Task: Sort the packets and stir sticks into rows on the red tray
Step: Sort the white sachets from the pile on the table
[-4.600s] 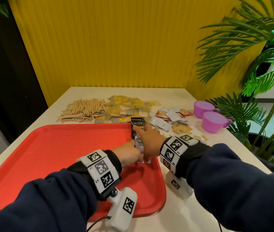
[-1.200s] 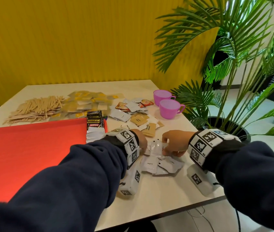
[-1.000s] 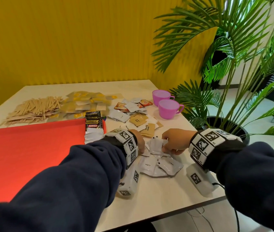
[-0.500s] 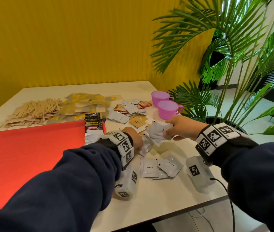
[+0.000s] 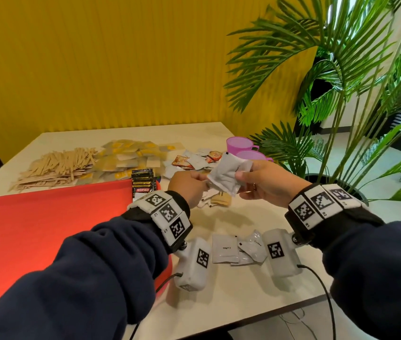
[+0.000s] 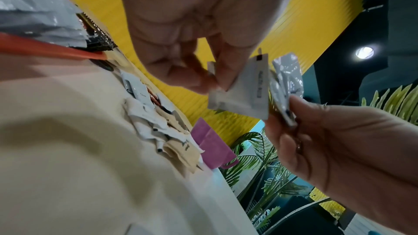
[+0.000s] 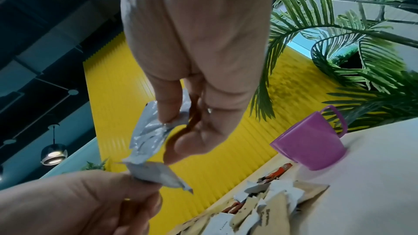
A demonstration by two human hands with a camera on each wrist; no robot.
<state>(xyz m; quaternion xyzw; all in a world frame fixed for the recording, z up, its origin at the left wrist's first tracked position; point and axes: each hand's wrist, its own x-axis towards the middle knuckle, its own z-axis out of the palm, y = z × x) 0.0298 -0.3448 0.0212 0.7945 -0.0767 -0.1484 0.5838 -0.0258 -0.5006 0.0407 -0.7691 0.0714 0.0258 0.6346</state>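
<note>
A pale table [image 5: 231,298] is standing against a ribbed yellow wall [image 5: 121,69], with a palm plant [image 5: 341,82] at the right. At far left, the wooden stir sticks [image 5: 55,165] are lying heaped beyond the red tray [image 5: 35,229]; yellow packets [image 5: 128,158] are piled just right of them. A short row of black Kopiko sachets [image 5: 143,182] is sitting at the tray's far right edge. The left hand [image 5: 189,187] is pinching one white coffee sachet [image 6: 239,94] at its corner. The right hand [image 5: 268,185] is gripping a small bunch of white sachets [image 5: 229,176], raised above the table. More white sachets [image 5: 236,247] are lying near the table's front edge, and two purple cups [image 5: 246,149] are standing far right. Judgement: squaring the bunch face-up and edges aligned before carrying it to the tray should keep the row tidy.
</note>
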